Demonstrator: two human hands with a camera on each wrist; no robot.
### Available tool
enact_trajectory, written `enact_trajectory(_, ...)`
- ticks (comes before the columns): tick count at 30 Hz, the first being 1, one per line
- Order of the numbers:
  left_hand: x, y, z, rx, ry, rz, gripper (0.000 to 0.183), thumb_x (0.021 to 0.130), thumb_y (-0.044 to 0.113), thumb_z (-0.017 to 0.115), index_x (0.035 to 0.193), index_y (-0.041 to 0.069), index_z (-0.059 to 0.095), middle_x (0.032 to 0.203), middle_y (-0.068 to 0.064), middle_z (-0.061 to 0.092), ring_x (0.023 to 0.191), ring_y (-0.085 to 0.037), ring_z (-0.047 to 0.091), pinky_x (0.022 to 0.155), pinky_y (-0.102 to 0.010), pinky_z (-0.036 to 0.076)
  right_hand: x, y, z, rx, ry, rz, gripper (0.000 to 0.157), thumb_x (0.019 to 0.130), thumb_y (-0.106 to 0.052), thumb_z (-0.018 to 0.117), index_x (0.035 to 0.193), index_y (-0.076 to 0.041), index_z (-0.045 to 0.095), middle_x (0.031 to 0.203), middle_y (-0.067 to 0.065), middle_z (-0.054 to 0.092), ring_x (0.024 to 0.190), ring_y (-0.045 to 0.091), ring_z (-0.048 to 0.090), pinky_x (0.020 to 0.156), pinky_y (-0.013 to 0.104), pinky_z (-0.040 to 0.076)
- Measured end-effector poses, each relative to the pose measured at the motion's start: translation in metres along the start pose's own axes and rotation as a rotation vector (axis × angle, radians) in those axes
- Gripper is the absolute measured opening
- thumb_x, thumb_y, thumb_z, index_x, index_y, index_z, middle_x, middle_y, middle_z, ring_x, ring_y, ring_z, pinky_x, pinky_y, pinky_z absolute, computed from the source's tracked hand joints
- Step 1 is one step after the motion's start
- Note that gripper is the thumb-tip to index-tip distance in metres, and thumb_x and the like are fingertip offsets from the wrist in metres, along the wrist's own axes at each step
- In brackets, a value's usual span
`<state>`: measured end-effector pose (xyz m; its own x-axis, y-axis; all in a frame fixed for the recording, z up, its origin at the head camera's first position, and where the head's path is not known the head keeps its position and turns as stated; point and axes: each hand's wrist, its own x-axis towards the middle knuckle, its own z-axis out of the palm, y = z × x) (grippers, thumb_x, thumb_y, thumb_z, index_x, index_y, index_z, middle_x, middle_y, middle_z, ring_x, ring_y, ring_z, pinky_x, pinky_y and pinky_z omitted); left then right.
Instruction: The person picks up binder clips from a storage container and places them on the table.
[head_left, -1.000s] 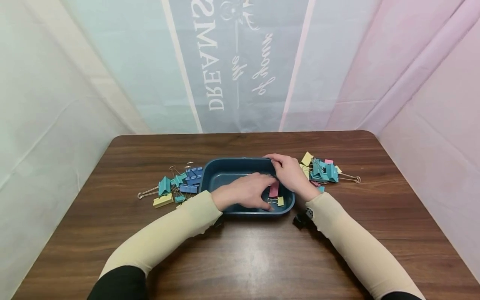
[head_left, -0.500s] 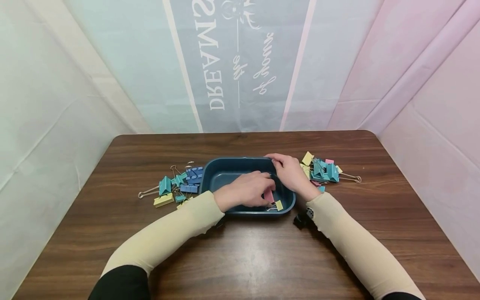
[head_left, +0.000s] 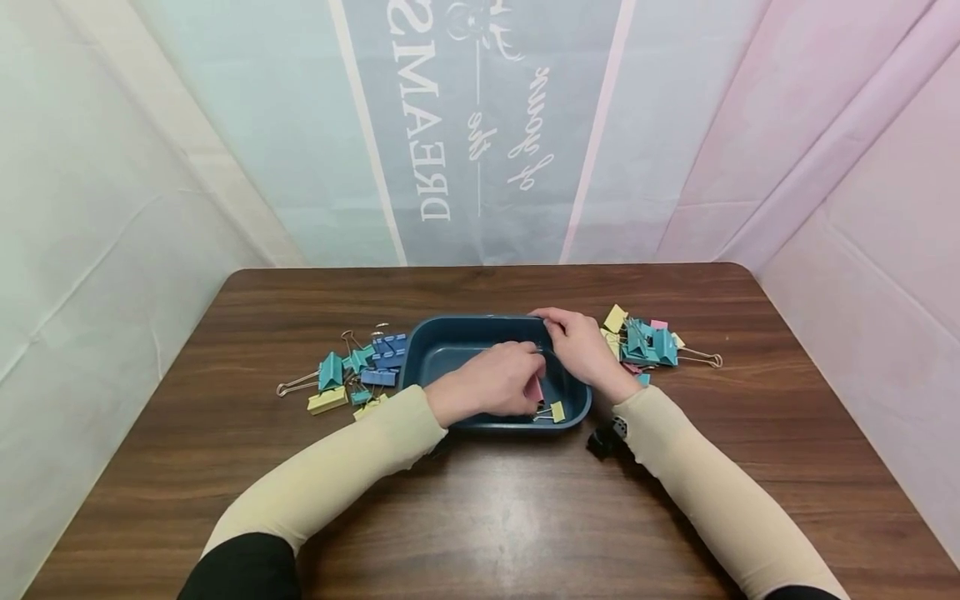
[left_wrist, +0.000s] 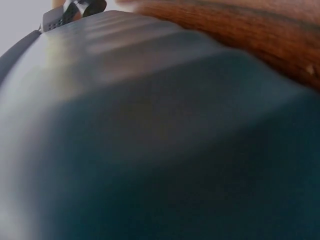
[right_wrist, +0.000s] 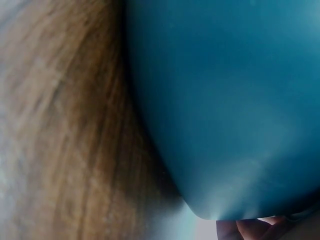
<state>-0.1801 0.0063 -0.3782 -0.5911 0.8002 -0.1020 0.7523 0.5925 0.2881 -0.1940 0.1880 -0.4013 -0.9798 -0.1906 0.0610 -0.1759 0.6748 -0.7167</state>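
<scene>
A dark blue rectangular tray (head_left: 450,357) stands mid-table. My left hand (head_left: 491,379) reaches into its right half, fingers curled round a pink binder clip (head_left: 535,389) that they partly cover. Just nearer on the tray floor lies a small yellow binder clip (head_left: 557,412). My right hand (head_left: 583,348) grips the tray's far right corner, its thumb at the rim. Dark tray wall (left_wrist: 175,140) nearly fills the left wrist view, blurred. The right wrist view shows the tray's outside (right_wrist: 215,100), with right-hand fingers (right_wrist: 250,229) at the rim below.
Left of the tray lies a pile of teal, blue and yellow binder clips (head_left: 330,372). Another pile of teal, yellow and pink clips (head_left: 651,342) sits beyond my right hand. A small black object (head_left: 600,442) lies by the right wrist. Fabric walls (head_left: 480,167) enclose the brown wooden table (head_left: 495,517).
The left fingers have closed round the pink clip and drawn it slightly left. The yellow clip in the tray has shifted a little. The right hand keeps its hold on the corner.
</scene>
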Motion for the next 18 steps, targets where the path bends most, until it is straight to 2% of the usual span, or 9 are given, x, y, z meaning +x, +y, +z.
enact_trajectory(6, -0.009, -0.001, -0.010, 0.011, 0.049, -0.015, 0.028, 0.083, 0.031, 0.078, 0.105, 0.016, 0.069, 0.093, 0.004, 0.056, 0.081, -0.010, 0.053, 0.071, -0.022, 0.046, -0.001, -0.001, 0.000, 0.000, -0.002, 0.014, 0.032, 0.107, -0.017, 0.044, 0.133, -0.018, 0.063, 0.073, 0.011, 0.051, 0.047, 0.025, 0.043, 0.050, 0.035, 0.040)
enact_trajectory(11, -0.020, -0.002, -0.030, 0.002, 0.102, -0.065, 0.036, 0.082, 0.033, 0.080, 0.111, 0.016, 0.069, 0.097, 0.004, 0.057, 0.082, -0.009, 0.053, 0.071, -0.022, 0.048, 0.000, 0.000, 0.001, 0.001, 0.006, 0.023, 0.032, 0.107, -0.017, 0.044, 0.133, -0.017, 0.062, 0.073, 0.010, 0.052, 0.048, 0.025, 0.044, 0.050, 0.035, 0.040)
enact_trajectory(18, -0.050, -0.013, -0.060, -0.065, 0.234, -0.079, 0.021, 0.082, 0.027, 0.077, 0.101, 0.022, 0.074, 0.096, 0.009, 0.054, 0.081, -0.005, 0.053, 0.073, -0.023, 0.047, 0.001, -0.001, 0.002, -0.009, 0.007, 0.022, 0.032, 0.107, -0.019, 0.043, 0.133, -0.019, 0.063, 0.079, 0.012, 0.056, 0.049, 0.025, 0.046, 0.049, 0.035, 0.041)
